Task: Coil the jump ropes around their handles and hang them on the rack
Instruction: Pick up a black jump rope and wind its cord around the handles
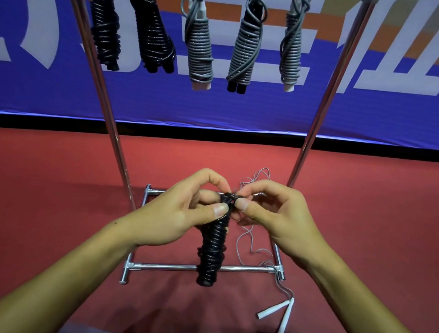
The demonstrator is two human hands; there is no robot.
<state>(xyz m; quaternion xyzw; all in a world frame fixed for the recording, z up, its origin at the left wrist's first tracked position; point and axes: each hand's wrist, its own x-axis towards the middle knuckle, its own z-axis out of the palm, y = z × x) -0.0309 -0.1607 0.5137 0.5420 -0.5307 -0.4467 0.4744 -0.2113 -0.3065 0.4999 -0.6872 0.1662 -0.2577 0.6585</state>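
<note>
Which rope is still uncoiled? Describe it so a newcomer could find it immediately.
Start at the metal rack and drop to its right foot on the red floor. The grey rope lies loose there, its two white handles bare, unlike the five coiled bundles hanging above.

- Hanging in a row from the top bar of the chrome tube rack (329,83): five coiled jump-rope bundles (200,46), well above the floor.
- Holding upright between the rack's uprights: black coiled rope bundle (211,250), left hand (179,216) on its left, right hand (275,219) on its right, both pinching its top.
- Lying loose on the red floor (369,238), right of the bundle: thin grey uncoiled rope (248,238), crossing the rack's base.
- Lying outside the base's near right corner: white plastic handles (281,313).
</note>
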